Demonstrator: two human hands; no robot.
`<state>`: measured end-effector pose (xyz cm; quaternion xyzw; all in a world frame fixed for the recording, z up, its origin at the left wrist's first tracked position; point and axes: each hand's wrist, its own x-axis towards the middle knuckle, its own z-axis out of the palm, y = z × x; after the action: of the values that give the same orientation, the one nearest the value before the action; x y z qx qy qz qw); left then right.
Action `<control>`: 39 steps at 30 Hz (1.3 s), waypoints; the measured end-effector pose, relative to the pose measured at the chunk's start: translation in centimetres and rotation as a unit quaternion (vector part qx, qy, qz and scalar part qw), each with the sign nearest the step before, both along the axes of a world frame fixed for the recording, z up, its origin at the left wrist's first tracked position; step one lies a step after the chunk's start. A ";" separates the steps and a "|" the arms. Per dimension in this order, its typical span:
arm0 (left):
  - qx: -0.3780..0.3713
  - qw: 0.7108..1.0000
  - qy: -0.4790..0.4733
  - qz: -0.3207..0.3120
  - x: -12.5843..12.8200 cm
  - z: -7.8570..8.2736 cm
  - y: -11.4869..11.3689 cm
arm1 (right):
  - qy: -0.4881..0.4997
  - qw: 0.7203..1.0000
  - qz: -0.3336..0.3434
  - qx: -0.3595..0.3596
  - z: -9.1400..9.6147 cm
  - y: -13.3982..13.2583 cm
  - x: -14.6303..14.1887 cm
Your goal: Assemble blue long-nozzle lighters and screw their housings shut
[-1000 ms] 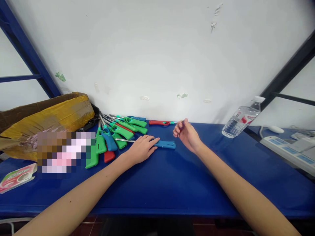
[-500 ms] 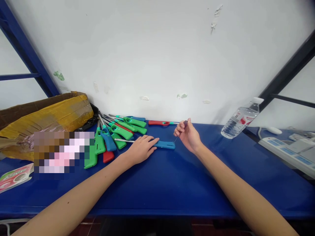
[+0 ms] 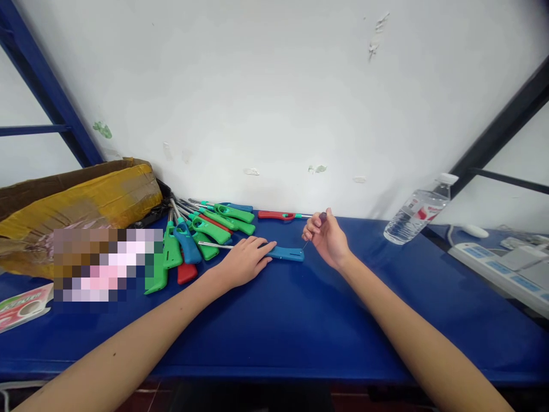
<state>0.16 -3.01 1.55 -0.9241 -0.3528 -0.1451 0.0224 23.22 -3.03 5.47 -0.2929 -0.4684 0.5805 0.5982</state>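
My left hand point(image 3: 245, 262): fingers over middle of blue lighter point(image 3: 288, 253), thumb at near side, holding it flat on table point(image 3: 291, 332), metal tube pointing left. My right hand point(image 3: 330, 243): fingers curled around small screwdriver point(image 3: 323, 217), thin shaft slanting down to lighter's right end; cannot tell if tip touches. Beyond, red lighter point(image 3: 275, 215) near wall point(image 3: 266, 103). Left, pile of lighters point(image 3: 214, 230), then cardboard box point(image 3: 94, 191). Right, water bottle point(image 3: 417, 216).
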 end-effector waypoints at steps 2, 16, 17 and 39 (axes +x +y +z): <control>0.002 1.000 0.002 0.001 0.0 0.0 0.0 | -0.003 1.000 0.002 0.003 0.0 0.0 0.0; 0.010 1.000 0.015 0.004 0.0 0.0 0.0 | 0.019 0.999 0.029 0.007 0.0 0.0 0.0; 0.009 1.000 0.016 0.005 0.0 0.0 0.0 | 0.019 0.999 0.030 0.006 0.0 0.0 0.1; 0.011 1.000 0.009 0.003 0.0 -0.1 0.0 | 0.050 0.997 0.050 0.011 -0.1 -0.1 0.1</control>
<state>0.19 -3.02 1.44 -0.9242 -0.3534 -0.1402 0.0359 23.33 -3.16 5.39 -0.2331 -0.4586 0.6185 0.5940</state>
